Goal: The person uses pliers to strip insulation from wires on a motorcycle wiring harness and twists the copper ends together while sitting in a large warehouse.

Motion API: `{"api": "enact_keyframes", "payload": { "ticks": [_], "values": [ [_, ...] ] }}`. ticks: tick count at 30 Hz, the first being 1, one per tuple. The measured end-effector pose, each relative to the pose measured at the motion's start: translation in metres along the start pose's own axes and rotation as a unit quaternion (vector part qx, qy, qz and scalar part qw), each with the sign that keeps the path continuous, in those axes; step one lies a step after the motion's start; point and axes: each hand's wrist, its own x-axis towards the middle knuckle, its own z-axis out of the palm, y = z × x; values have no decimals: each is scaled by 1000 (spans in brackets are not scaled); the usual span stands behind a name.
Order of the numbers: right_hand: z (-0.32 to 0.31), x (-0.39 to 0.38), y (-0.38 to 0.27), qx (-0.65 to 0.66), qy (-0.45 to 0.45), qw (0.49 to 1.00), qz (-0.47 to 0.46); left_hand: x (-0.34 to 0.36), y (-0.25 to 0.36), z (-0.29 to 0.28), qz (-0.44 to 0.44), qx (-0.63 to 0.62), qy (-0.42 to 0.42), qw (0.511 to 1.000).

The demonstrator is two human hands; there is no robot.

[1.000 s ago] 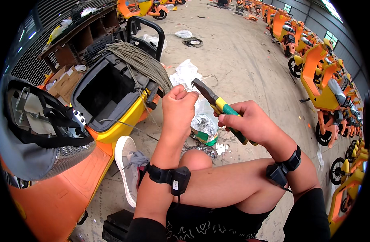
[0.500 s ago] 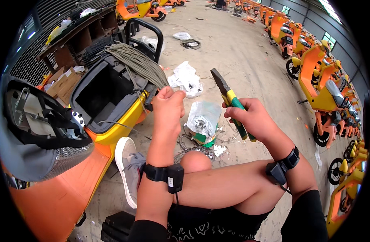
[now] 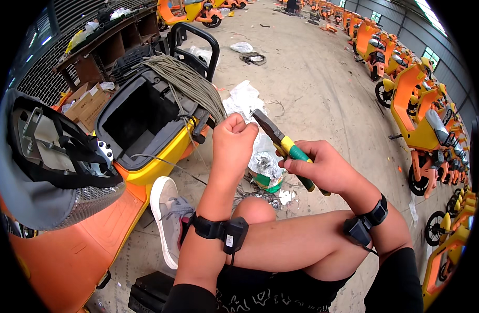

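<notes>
My right hand (image 3: 325, 164) grips a pair of pliers (image 3: 291, 148) by its green and yellow handles, with the dark jaws pointing up and left. The jaw tips are right beside the fingers of my left hand (image 3: 233, 138). That hand is closed in a pinch, and what it holds is too small or hidden to make out. Behind it, a thick bundle of grey-green cord (image 3: 184, 81) hangs over the rim of a yellow scooter's open storage compartment (image 3: 140, 112). A thin grey cable (image 3: 169, 164) runs from the scooter toward my left forearm.
The raised scooter seat (image 3: 57, 161) leans at the left, above an orange footboard (image 3: 72, 250). Between my hands and the floor sit a white and green bag (image 3: 265, 167) and scraps. A white plastic bag (image 3: 244, 96) lies beyond. Parked scooters (image 3: 406, 104) line the right side.
The pliers have moved left and down, bringing their jaws beside my left fingers. My left hand has shifted slightly right and stays closed.
</notes>
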Motion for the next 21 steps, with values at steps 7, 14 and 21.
{"api": "enact_keyframes", "payload": {
  "ticks": [7,14,21],
  "values": [
    [2,3,7,48,23,997,-56,1,-4,3,33,44,-14,998],
    [0,0,5,30,36,998,-37,-3,3,4,19,38,-32,999],
    [-15,0,8,114,118,986,-11,3,13,-5,-42,-162,42,985]
  ]
}}
